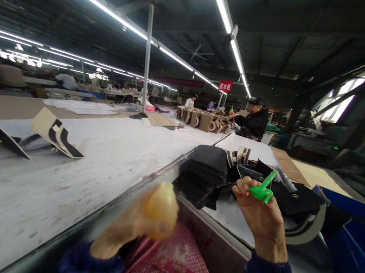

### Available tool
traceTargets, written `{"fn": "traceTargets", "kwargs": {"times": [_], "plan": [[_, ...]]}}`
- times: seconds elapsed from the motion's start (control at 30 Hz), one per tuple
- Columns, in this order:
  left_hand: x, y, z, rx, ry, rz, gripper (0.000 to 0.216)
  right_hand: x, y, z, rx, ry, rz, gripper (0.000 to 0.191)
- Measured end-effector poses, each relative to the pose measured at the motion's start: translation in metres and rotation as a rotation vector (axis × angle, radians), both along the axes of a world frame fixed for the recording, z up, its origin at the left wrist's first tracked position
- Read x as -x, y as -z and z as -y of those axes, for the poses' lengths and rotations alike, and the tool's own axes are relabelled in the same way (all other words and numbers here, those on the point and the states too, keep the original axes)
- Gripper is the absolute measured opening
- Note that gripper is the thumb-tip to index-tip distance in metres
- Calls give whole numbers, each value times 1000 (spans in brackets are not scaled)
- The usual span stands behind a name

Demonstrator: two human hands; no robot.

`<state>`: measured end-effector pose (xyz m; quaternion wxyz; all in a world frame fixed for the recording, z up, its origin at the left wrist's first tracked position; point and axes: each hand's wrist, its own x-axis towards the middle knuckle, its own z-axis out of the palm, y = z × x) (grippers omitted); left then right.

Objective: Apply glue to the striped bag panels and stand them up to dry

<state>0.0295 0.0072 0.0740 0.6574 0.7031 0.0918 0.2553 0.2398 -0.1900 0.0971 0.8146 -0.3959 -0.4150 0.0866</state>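
Over my lap, my left hand (pixel 129 216) is wrapped round a squat, yellowish, translucent bottle (pixel 162 206); motion blurs both. My right hand (pixel 259 220) is raised over the right-hand worktop, its fingers closed on a green plastic bottle top (pixel 260 192) with a long narrow part pointing up. Bottle and green top are apart. Just left of my right hand lies a stack of black flat pieces (pixel 205 168). Behind and beside that hand are black bag parts (pixel 301 200) with cream-and-black trim.
A white-covered table (pixel 104 179) runs along my left, with black and cream bag pieces (pixel 57 133) standing on it. Farther back are brown bag parts (pixel 202 120) and a person in black (pixel 257 121). Blue bins (pixel 357 247) stand at the right; a metal post (pixel 147 59) rises from the table.
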Motion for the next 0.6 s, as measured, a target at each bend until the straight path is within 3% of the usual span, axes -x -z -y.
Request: {"fn": "traceTargets", "kwargs": {"times": [0.13, 0.23, 0.33, 0.43, 0.6], "plan": [[-15, -13, -52, -195, -677, -66, 57, -20, 23, 2, 257, 92, -49, 39], [-36, -9, -86, -265, -957, -163, 57, -28, 33, -23, 431, 110, -26, 46], [-55, 10, -105, -314, -1014, -260, 46, -37, 38, -60, 573, 120, 46, 54], [-64, 31, -109, -382, -1001, -318, 35, -47, 40, -93, 701, 149, 143, 46], [-66, 48, -105, -438, -1034, -323, 51, -57, 29, -137, 913, 213, 350, 32]]}}
